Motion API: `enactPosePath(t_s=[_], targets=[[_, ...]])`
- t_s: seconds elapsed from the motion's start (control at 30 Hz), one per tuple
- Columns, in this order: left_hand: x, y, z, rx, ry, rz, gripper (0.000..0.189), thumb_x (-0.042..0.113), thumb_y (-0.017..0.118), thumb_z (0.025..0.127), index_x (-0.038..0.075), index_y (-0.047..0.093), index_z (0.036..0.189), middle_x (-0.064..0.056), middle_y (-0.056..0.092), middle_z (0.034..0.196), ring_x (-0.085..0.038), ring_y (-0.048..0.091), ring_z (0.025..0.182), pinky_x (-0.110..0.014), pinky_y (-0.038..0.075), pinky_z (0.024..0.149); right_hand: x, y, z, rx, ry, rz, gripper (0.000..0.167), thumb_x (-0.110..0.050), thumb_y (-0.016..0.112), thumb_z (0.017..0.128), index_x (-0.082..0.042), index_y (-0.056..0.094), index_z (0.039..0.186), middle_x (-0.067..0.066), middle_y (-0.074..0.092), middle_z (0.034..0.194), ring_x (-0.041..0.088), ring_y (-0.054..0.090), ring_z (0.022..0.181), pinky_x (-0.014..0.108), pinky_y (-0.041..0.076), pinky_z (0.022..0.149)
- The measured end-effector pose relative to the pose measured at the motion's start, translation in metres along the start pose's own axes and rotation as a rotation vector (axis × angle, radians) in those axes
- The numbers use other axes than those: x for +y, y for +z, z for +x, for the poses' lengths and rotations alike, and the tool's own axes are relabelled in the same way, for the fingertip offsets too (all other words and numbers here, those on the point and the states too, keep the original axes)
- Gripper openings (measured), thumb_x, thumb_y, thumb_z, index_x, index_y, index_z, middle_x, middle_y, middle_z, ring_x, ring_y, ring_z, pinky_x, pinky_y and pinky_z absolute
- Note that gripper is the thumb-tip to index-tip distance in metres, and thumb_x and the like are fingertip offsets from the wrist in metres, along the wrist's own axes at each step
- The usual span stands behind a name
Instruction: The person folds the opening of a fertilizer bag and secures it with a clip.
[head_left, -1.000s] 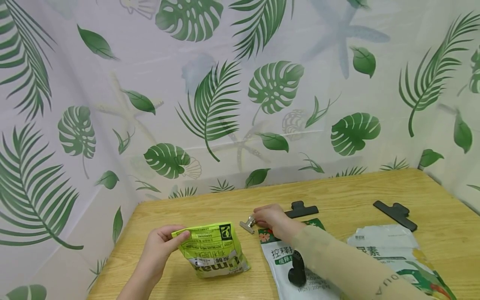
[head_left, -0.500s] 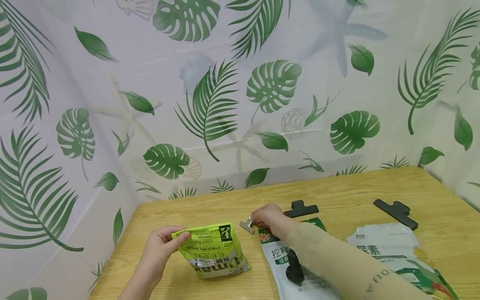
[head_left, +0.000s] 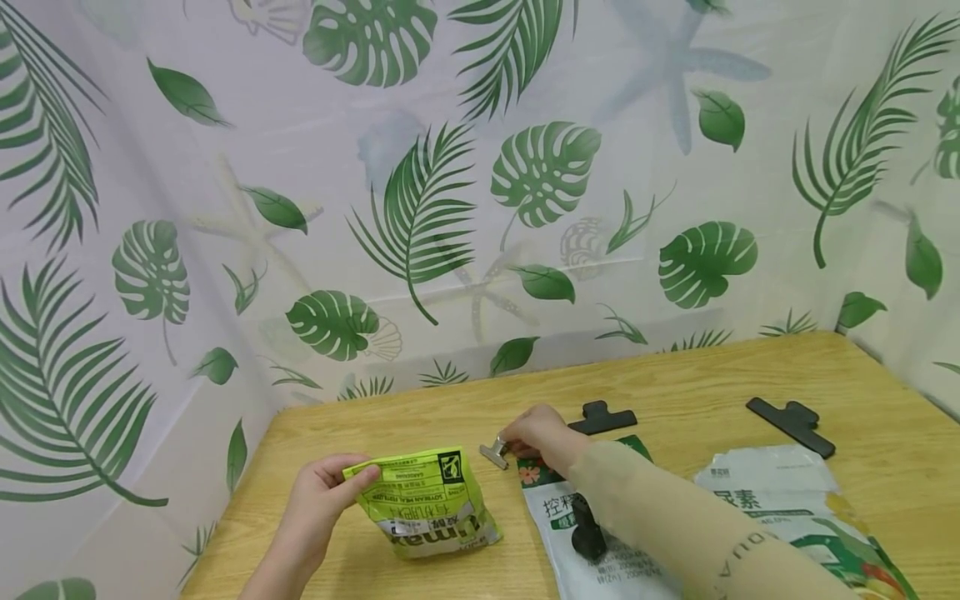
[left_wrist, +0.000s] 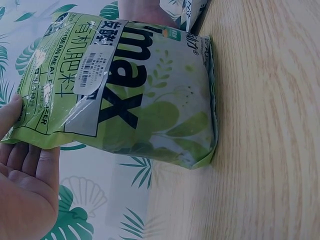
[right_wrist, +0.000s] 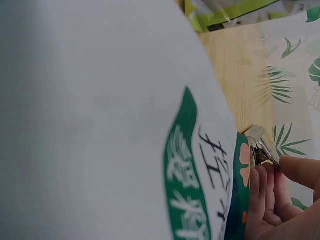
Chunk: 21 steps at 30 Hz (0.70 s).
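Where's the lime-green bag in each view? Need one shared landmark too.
Head: lime-green bag low, just left of centre, a corner pinched by the left hand.
Left wrist: lime-green bag large, filling much of the upper left.
Right wrist: lime-green bag cut off at the top edge, right of centre.
Shared landmark: wood-grain tabletop.

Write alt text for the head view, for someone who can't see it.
A person's left hand grips a lime-green bag by one upper corner, while their right hand holds a silver clip. Two pale pouches and black clips lie on the wooden table.
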<state>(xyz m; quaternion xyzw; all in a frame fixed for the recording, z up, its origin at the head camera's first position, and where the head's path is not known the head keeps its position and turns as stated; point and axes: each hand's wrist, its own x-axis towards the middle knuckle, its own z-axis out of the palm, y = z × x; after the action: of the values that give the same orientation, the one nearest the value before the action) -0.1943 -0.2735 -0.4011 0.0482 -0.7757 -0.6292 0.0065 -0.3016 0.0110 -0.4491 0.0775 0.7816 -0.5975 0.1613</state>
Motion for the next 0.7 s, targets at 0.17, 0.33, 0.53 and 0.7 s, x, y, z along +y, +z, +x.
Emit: enactPosePath(t_s=[0.17, 0.33, 0.53, 0.7], targets=[[-0.0005, 0.0002, 0.0009, 0.002, 0.004, -0.004, 0.021, 0.005, 0.074, 0.098, 0.020, 0.081, 0.086, 0.013, 0.075, 0.077, -0.005, 0.066, 0.083, -0.028, 0.052, 0.084, -0.0007, -0.0012, -0.0013, -0.014, -0.027, 0.018, 0.017, -0.004, 0.071, 0.097, 0.009, 0.076, 0.107, 0.011, 0.076, 0.083, 0.012, 0.066, 0.069, 0.029, 0.061, 0.073], [-0.0012, 0.0002, 0.0010, 0.006, 0.001, -0.002, 0.020, 0.005, 0.074, 0.098, 0.020, 0.081, 0.087, 0.012, 0.075, 0.076, -0.006, 0.066, 0.083, -0.028, 0.052, 0.085, -0.0007, -0.0015, -0.0042, -0.038, -0.038, 0.021, 0.014, -0.005, 0.071, 0.097, 0.006, 0.077, 0.103, 0.009, 0.076, 0.088, 0.017, 0.068, 0.078, 0.033, 0.062, 0.080], [0.0000, 0.0010, 0.0008, 0.017, -0.011, -0.001, 0.017, 0.005, 0.074, 0.098, 0.018, 0.081, 0.088, 0.012, 0.074, 0.078, -0.006, 0.062, 0.088, -0.029, 0.052, 0.083, -0.0018, -0.0032, -0.0060, -0.059, -0.035, 0.016, 0.012, -0.008, 0.069, 0.099, 0.003, 0.075, 0.098, 0.009, 0.073, 0.095, 0.022, 0.069, 0.088, 0.037, 0.061, 0.085], [0.0017, 0.0012, -0.0005, 0.014, -0.006, 0.002, 0.014, 0.005, 0.074, 0.098, 0.015, 0.081, 0.090, 0.011, 0.073, 0.078, -0.007, 0.062, 0.088, -0.029, 0.051, 0.084, -0.0018, -0.0032, -0.0055, -0.072, -0.027, 0.024, 0.015, -0.009, 0.068, 0.100, 0.003, 0.074, 0.107, 0.009, 0.071, 0.100, 0.022, 0.068, 0.092, 0.037, 0.061, 0.087]])
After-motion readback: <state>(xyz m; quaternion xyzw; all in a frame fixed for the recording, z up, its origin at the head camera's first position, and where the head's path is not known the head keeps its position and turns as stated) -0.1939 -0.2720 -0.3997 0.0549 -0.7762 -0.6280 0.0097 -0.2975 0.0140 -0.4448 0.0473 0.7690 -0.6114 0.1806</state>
